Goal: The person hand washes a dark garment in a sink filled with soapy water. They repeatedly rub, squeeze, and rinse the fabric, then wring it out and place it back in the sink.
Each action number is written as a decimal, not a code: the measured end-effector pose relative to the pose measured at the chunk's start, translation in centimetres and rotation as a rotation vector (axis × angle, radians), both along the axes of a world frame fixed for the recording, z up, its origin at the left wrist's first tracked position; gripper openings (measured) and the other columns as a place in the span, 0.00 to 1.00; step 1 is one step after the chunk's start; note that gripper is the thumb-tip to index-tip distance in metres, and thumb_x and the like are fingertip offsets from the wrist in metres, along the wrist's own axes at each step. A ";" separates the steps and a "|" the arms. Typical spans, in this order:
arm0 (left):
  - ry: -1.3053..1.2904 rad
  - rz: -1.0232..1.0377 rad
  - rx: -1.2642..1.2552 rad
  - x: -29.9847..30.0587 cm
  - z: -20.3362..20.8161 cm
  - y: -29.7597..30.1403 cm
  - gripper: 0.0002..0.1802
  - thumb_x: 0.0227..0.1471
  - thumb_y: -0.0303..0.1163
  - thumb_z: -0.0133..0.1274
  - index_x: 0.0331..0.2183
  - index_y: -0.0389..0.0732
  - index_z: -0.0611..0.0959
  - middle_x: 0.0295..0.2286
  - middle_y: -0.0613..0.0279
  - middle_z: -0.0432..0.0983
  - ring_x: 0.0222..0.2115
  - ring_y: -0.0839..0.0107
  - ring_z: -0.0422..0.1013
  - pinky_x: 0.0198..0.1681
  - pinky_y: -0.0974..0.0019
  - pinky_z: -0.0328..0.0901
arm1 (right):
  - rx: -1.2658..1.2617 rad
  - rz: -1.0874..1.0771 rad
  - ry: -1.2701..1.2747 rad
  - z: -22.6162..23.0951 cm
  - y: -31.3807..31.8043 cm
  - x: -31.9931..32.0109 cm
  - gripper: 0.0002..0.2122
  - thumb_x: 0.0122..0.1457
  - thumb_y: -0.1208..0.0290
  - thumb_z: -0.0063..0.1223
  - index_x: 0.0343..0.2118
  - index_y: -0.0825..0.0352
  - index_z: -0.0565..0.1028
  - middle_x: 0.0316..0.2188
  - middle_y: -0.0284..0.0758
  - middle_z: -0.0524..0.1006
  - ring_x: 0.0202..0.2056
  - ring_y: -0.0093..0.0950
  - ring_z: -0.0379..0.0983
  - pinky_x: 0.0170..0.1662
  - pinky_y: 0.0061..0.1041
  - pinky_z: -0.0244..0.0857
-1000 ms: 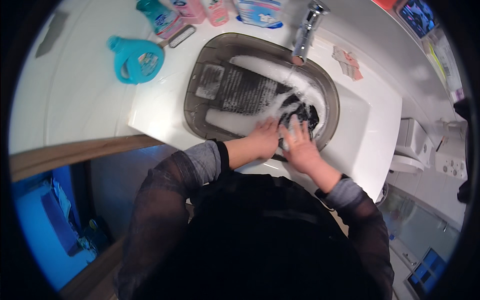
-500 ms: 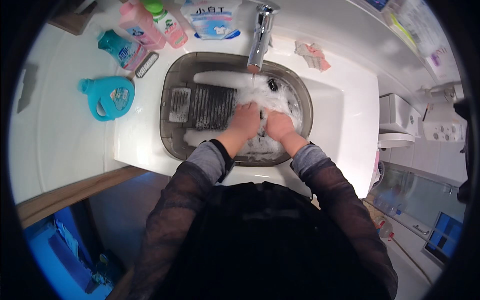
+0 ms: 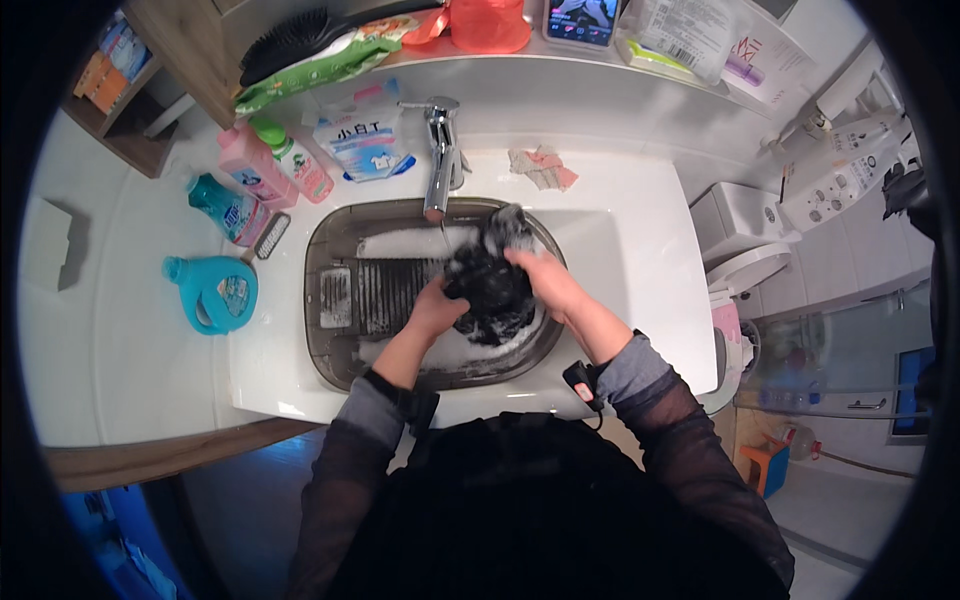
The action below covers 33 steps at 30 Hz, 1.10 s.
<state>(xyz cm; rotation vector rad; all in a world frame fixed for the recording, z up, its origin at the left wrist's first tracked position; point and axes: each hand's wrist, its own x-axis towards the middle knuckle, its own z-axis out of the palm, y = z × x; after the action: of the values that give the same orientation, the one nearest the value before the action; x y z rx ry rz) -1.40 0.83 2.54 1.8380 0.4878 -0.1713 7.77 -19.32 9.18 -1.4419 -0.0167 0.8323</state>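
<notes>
A bunched black cloth, wet and streaked with suds, is lifted above the foam at the right half of a translucent grey washbasin. My left hand grips its left side, thumb on top. On its right side my right hand holds it with the fingers partly hidden in the folds. To the left of the cloth lies the basin's ribbed washboard. Above, a chrome faucet lets a thin stream of water fall beside the cloth. White suds float around it.
The basin stands in a white sink. Left of it are a teal detergent jug, a scrub brush and several bottles. Behind stand a detergent pouch and a crumpled rag. A shelf runs above the faucet.
Both hands were pressed together down in the foam; now they are apart and have raised the black cloth out of the suds. The view has tilted up, showing the shelf.
</notes>
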 end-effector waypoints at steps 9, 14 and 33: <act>-0.037 -0.300 0.379 -0.8 2.8 1.5 0.39 0.42 0.31 0.62 0.59 0.41 0.71 0.59 0.46 0.64 0.60 0.52 0.62 0.61 0.53 0.60 | -0.869 0.730 -0.836 -3.8 -2.8 -2.4 0.38 0.54 0.61 0.58 0.68 0.56 0.55 0.70 0.50 0.41 0.68 0.54 0.43 0.67 0.48 0.48; 0.257 -0.677 0.887 -1.7 -0.5 -2.6 0.66 0.33 0.45 0.71 0.67 0.45 0.50 0.68 0.47 0.38 0.68 0.41 0.35 0.63 0.28 0.44 | -1.089 1.039 -0.998 -5.2 0.0 -4.1 0.56 0.47 0.38 0.61 0.71 0.64 0.43 0.71 0.49 0.34 0.70 0.57 0.32 0.64 0.63 0.42; -0.159 -0.344 0.666 6.3 -5.9 0.6 0.24 0.42 0.26 0.55 0.46 0.38 0.82 0.44 0.46 0.77 0.48 0.47 0.72 0.53 0.48 0.64 | -0.586 0.456 -0.831 -13.0 1.8 5.2 0.35 0.52 0.47 0.64 0.57 0.69 0.69 0.51 0.50 0.75 0.53 0.45 0.71 0.56 0.38 0.64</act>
<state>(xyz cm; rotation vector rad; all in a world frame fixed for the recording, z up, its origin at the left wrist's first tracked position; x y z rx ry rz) 4.91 1.45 -3.33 2.5598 0.1083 -0.0971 12.96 -17.55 -3.78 -2.3109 -0.8122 0.5522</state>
